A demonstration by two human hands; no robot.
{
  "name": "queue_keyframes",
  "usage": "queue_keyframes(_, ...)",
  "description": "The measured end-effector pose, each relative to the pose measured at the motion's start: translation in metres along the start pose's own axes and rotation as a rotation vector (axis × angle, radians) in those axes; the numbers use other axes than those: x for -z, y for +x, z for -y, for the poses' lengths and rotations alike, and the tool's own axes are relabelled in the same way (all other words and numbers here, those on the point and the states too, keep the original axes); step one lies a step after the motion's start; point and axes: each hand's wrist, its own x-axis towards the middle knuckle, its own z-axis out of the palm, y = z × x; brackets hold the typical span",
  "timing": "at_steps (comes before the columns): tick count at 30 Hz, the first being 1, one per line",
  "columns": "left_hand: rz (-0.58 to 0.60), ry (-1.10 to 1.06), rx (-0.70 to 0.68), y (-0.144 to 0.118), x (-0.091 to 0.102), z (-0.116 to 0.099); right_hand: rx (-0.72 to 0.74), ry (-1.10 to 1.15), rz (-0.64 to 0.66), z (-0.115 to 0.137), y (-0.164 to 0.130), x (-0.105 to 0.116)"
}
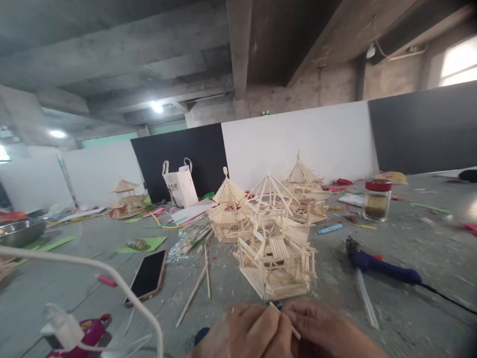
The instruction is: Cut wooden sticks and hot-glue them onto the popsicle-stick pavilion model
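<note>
While both hands, left (242, 333), right (320, 330), pinch thin stick (286, 323), stick lies diagonal, upper-left to lower-right.

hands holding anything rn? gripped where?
Both: left hand and right hand pinch one thin wooden stick between fingertips, near its middle. A small dark item shows there too; unclear what.

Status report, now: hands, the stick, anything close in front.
Left hand and right hand together, fingers pinching a thin wooden stick. Unfinished stick pavilion just beyond. Blue glue gun to the right, phone to the left.
</note>
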Motion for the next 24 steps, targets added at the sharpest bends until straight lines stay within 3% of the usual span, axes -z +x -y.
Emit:
queue_keyframes(3, -0.053, -0.038, -0.015, 0.009, -0.009, -0.002, -0.04, 0.035, 0.025, 0.013, -0.006, 0.007)
queue_keyframes(9, -0.089, -0.151, 0.11, 0.01, -0.034, -0.012, 0.007, 0.051, -0.028, 0.03, -0.015, 0.014)
queue_keyframes(11, -0.129, -0.312, 0.287, 0.01, -0.038, -0.018, -0.005, 0.092, -0.016, 0.025, -0.014, 0.018)
queue_keyframes(13, -0.081, -0.591, 0.653, 0.012, -0.04, -0.023, -0.012, 0.112, -0.017, 0.019, -0.014, 0.021)
queue_keyframes(15, 0.092, -0.93, 1.077, 0.018, -0.039, -0.025, 0.015, 0.073, -0.035, 0.015, -0.014, 0.023)
queue_keyframes(17, 0.25, -1.208, 1.349, 0.026, -0.037, -0.025, 0.06, 0.01, -0.043, 0.013, -0.014, 0.023)
queue_keyframes(20, 0.3, -1.404, 1.494, 0.036, -0.033, -0.022, 0.082, -0.016, -0.064, 0.014, -0.014, 0.021)
queue_keyframes(24, 0.316, -1.456, 1.586, 0.045, -0.024, -0.01, 0.085, 0.008, -0.091, 0.014, -0.012, 0.019)
